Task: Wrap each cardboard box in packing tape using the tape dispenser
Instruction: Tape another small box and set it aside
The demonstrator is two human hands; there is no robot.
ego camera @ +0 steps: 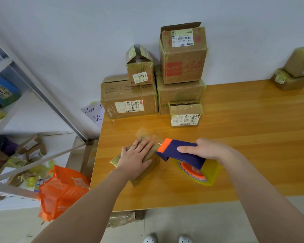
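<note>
Gripping the blue-and-orange tape dispenser [181, 153], the right hand [204, 149] holds it just right of the small cardboard box [146, 172], with its orange end at the box's top edge. Beneath that box spreads the wooden table [244, 134]; behind the box stand stacked taped boxes [130, 100]. On the box the left hand [136, 159] presses flat, fingers straight.

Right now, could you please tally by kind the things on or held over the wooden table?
Cardboard boxes: 8 (one under the left hand, five stacked at the back, two at the far right)
Tape dispenser: 1 (gripped by the right hand)
Total: 9
</note>
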